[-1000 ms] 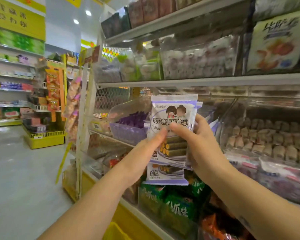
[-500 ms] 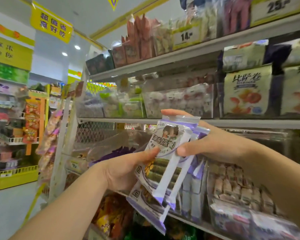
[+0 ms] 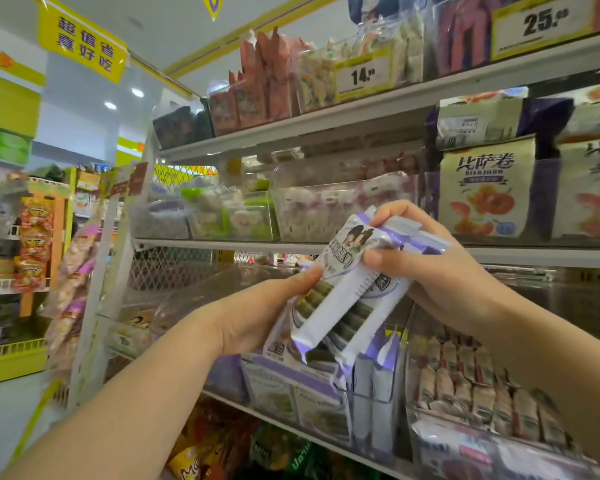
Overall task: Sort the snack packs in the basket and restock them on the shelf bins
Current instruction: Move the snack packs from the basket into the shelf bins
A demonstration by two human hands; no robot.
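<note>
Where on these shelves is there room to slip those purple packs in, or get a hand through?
Most open: the gap under the middle shelf, above the clear bin left of the left hand, where the mesh back shows through. The purple-pack bin beneath the held packs looks nearly full. The beige-pack bin and the upper bins are crammed.

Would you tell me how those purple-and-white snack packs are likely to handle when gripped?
Probably slippery: the snack packs have glossy film and lie fanned askew between the left hand and right hand. Likely light, since a thumb-and-finger hold carries several. The roll sticks pictured suggest brittle contents, so squeeze gently.
</note>
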